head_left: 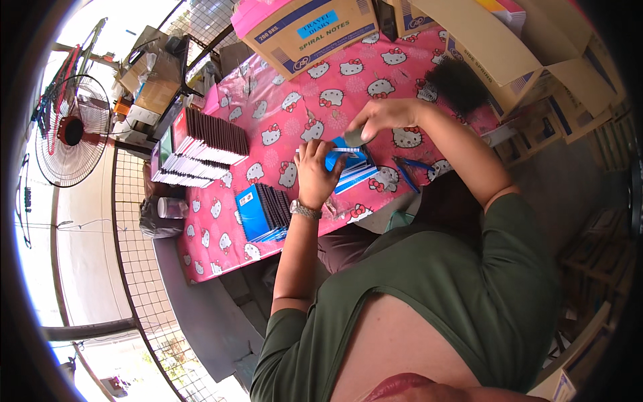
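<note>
My left hand [316, 167], with a watch on its wrist, is closed on a blue notebook [333, 153] and holds its white-edged side up. Held between the fingers of my right hand [392, 115] is a small flat grey-green piece [355, 137], whose kind I cannot make out. It is right at the notebook's edge; whether they touch is hard to tell. Several more blue notebooks [356, 178] lie under my hands. Just to their right are pliers [407, 175] with blue handles. A stack of blue spiral notebooks [258, 213] leans to the left of my left wrist.
A pink patterned cloth [271, 134] covers the table. Tall stacks of notebooks [204, 141] stand at the left. Cardboard boxes [315, 37] line the far side, with an open box [485, 50] at right. Near it lies a black bristly bundle [459, 84]. A fan [72, 130] stands far left.
</note>
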Demonstrator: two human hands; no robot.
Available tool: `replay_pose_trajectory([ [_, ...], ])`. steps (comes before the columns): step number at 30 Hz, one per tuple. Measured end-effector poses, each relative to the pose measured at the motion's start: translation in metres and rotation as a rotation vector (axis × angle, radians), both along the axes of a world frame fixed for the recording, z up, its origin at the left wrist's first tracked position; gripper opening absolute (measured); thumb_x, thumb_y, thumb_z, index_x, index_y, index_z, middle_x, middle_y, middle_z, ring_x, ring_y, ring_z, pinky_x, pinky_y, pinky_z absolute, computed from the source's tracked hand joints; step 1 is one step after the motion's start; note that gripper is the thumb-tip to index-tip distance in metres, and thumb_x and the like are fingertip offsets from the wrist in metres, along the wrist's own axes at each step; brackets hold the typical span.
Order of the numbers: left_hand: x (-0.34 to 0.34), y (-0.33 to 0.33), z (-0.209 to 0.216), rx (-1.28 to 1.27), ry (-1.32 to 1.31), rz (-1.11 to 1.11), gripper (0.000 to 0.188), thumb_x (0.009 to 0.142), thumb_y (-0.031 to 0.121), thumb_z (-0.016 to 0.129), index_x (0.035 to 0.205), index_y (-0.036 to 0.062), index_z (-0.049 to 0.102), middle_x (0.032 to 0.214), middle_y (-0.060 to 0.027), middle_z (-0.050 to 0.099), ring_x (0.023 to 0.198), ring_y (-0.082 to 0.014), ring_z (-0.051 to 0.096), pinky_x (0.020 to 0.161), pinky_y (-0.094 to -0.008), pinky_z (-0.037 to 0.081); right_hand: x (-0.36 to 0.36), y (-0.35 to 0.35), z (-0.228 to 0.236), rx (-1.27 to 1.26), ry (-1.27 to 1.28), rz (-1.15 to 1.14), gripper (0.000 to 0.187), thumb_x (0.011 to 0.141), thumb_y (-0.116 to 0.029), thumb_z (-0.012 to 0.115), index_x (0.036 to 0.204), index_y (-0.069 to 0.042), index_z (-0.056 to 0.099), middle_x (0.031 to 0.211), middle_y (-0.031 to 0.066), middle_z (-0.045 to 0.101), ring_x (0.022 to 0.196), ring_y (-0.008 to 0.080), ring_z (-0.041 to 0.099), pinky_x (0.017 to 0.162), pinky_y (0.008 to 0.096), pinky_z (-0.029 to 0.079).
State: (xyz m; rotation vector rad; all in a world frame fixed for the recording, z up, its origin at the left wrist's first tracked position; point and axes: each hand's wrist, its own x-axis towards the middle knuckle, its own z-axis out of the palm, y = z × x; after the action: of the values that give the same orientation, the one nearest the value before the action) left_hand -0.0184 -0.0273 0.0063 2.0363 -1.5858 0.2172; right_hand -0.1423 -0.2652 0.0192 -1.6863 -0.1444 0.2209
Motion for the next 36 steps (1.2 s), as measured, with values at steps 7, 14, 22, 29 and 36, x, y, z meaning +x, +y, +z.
replay_pose_trajectory([
  [7,-0.002,-0.005,0.005,-0.002,0.017,-0.021,0.036,0.078,0.023,0.078,0.106,0.0069,0.062,0.102,-0.0098,0.062,0.098,-0.0335,0.054,0.087,-0.0444,0.043,0.007,0.003,0.013,-0.127,-0.037,-0.033,0.055,0.082,-0.029,0.061,0.127,0.001,0.062,0.131,0.0128,0.06,0.117,0.0218,0.059,0.101,0.0356,0.045],
  [14,-0.003,-0.001,0.007,0.002,0.051,0.004,0.037,0.077,0.021,0.079,0.104,0.0063,0.059,0.101,-0.0099,0.063,0.098,-0.0333,0.055,0.085,-0.0441,0.043,0.012,0.004,0.004,0.138,-0.001,-0.057,0.052,0.081,-0.03,0.064,0.121,0.004,0.065,0.126,0.0132,0.062,0.116,0.0223,0.058,0.101,0.0349,0.044],
  [22,0.036,0.014,0.007,-0.061,0.16,-0.092,0.028,0.08,0.005,0.073,0.105,0.0025,0.06,0.1,-0.0143,0.063,0.094,-0.0327,0.06,0.081,-0.0402,0.049,0.022,0.022,0.023,0.481,-0.11,0.03,0.044,0.084,-0.029,0.069,0.118,0.0,0.067,0.104,0.0064,0.071,0.095,0.0146,0.064,0.086,0.0296,0.049],
  [29,0.046,0.016,-0.003,-0.038,0.55,-0.114,0.025,0.085,0.004,0.072,0.105,0.0016,0.059,0.094,-0.0098,0.063,0.077,-0.0173,0.063,0.067,-0.0287,0.05,0.041,0.019,0.018,0.265,-0.027,0.106,0.045,0.077,-0.03,0.075,0.113,-0.002,0.07,0.12,0.0124,0.064,0.114,0.0246,0.059,0.098,0.0364,0.045],
  [36,0.047,0.019,-0.016,-0.115,0.695,0.017,0.022,0.087,0.004,0.071,0.107,-0.0003,0.062,0.094,-0.0108,0.068,0.075,-0.0144,0.067,0.065,-0.0266,0.052,0.01,-0.022,-0.074,-1.044,0.072,-0.657,0.046,0.076,-0.048,0.076,0.108,-0.015,0.073,0.114,0.0131,0.063,0.112,0.033,0.06,0.089,0.0432,0.049],
])
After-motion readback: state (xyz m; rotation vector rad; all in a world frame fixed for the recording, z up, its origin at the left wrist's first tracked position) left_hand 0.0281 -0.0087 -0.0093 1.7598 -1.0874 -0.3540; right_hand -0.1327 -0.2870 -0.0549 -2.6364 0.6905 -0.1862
